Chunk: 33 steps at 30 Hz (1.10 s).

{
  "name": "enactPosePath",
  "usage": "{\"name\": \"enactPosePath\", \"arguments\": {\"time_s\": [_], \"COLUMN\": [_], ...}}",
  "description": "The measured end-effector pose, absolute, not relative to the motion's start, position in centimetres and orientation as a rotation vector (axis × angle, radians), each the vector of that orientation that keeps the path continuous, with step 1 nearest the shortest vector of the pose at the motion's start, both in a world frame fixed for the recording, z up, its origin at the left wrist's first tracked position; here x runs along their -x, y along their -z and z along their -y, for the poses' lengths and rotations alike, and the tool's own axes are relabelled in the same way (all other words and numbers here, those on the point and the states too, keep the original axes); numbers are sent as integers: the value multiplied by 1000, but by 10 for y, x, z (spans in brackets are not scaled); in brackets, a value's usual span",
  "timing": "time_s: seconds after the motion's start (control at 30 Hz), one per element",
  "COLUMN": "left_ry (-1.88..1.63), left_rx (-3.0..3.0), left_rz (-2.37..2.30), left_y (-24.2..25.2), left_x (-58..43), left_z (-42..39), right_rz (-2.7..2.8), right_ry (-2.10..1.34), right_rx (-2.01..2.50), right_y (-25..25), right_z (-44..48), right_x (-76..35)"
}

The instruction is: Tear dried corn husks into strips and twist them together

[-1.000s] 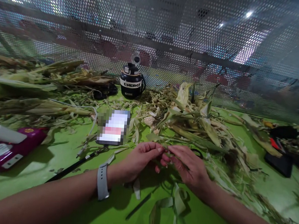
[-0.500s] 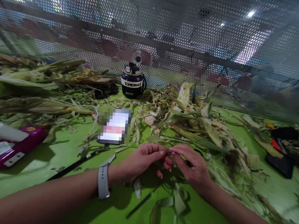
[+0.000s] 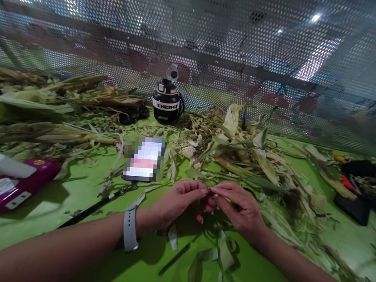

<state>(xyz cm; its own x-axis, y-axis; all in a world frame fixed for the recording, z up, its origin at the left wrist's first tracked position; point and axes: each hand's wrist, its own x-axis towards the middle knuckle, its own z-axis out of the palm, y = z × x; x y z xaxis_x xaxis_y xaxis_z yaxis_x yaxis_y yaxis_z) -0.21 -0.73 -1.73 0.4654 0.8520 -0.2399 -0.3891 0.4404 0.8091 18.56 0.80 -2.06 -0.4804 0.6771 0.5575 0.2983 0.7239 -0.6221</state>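
My left hand (image 3: 177, 202) and my right hand (image 3: 239, 207) meet fingertip to fingertip just above the green table (image 3: 58, 200). Both pinch a thin strip of dried corn husk (image 3: 210, 190) between thumb and fingers. The strip is small and mostly hidden by my fingers. A grey watch band sits on my left wrist. Loose pale husk strips (image 3: 221, 255) lie on the table below my hands. A large heap of husks and leaves (image 3: 247, 158) lies just beyond my right hand.
A phone (image 3: 144, 158) lies flat left of the heap, a black mug marked ENERGY (image 3: 166, 101) stands behind it. A magenta case (image 3: 11, 186) sits at the left. More husks (image 3: 49, 101) pile at the far left. Black items (image 3: 354, 200) lie right. Perforated metal screen (image 3: 214, 44) walls the back.
Both hands stay together at the same spot. The fingers have shifted slightly on the husk strip, my right fingers curling a little more.
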Motion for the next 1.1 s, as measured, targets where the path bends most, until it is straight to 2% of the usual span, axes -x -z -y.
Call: {"name": "enactPosePath", "arguments": {"time_s": [0.23,0.8,0.93,1.1], "left_ry": [-873,-801,-752,-770], "left_rx": [-742,-854,-858,-817], "left_rz": [-752,-751,-780,-787], "left_y": [17,20,18,19], "left_x": [3,5,7,7], "left_z": [6,4,3,2], "right_rz": [2008,2013,2112,2433], "right_ry": [-845,-696,-493,41], "right_rx": [816,774,698,550], "right_y": [18,25,16,2], "right_z": [-8,-11,-13,-14], "right_x": [-185,-184,-188,-197]}}
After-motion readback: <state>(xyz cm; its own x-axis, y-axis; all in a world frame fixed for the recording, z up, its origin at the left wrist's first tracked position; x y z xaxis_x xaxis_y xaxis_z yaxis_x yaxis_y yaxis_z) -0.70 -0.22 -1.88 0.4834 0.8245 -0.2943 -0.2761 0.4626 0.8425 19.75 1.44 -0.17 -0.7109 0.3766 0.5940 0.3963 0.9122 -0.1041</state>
